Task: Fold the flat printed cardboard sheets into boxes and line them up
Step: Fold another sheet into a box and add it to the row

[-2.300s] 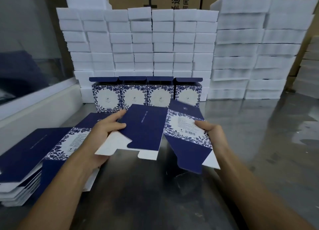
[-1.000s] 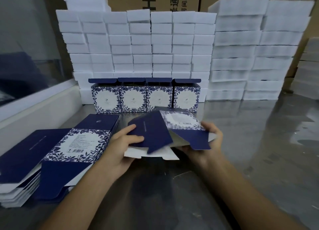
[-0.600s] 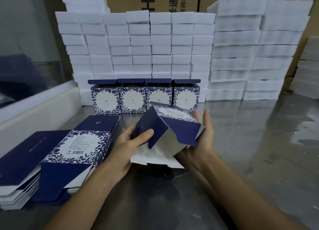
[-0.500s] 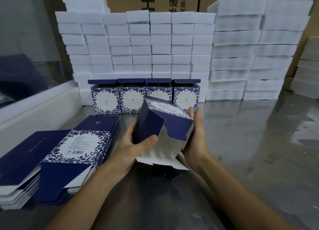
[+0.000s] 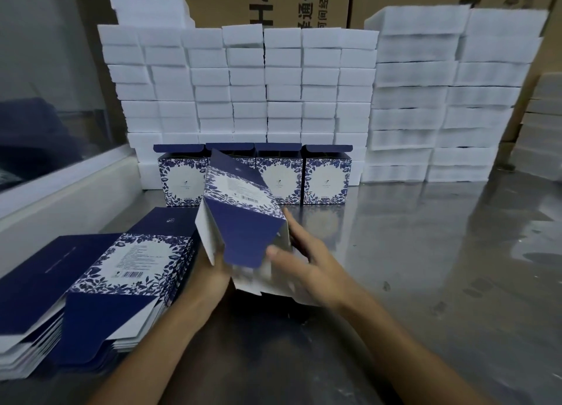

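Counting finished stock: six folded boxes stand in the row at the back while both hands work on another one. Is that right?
Not quite: the head view shows four folded boxes in the row, not six. The rest holds: the left hand and right hand are on another box, half-formed and tilted in front of the row.
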Demonstrator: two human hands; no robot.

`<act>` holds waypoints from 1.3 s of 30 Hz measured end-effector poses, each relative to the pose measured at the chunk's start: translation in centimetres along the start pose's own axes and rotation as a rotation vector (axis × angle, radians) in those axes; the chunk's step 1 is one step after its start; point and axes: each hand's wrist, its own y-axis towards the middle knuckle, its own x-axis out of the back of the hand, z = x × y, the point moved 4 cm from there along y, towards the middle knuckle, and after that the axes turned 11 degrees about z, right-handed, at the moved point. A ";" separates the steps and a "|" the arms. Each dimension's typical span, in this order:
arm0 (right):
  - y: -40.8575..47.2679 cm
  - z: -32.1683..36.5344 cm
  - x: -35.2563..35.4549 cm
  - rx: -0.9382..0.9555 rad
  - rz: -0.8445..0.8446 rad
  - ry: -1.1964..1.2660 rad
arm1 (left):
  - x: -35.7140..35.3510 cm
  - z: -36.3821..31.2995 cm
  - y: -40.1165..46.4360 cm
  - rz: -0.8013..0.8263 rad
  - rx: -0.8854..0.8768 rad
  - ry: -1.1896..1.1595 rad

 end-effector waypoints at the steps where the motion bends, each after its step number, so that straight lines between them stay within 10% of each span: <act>1: -0.1 0.2 0.2 0.002 -0.044 0.024 | 0.3 -0.5 0.0 -0.015 -0.005 0.025; 13: -0.5 1.3 3.9 0.069 -0.571 0.438 | 0.8 -3.3 -1.1 -0.025 -0.111 -0.207; 26: -0.5 0.3 5.1 0.085 -0.601 0.860 | 0.5 -2.9 -0.8 -0.051 -0.005 -0.330; 39: -0.5 0.9 2.9 0.188 -0.370 -0.188 | 0.9 -3.3 -0.8 -0.130 0.044 -0.463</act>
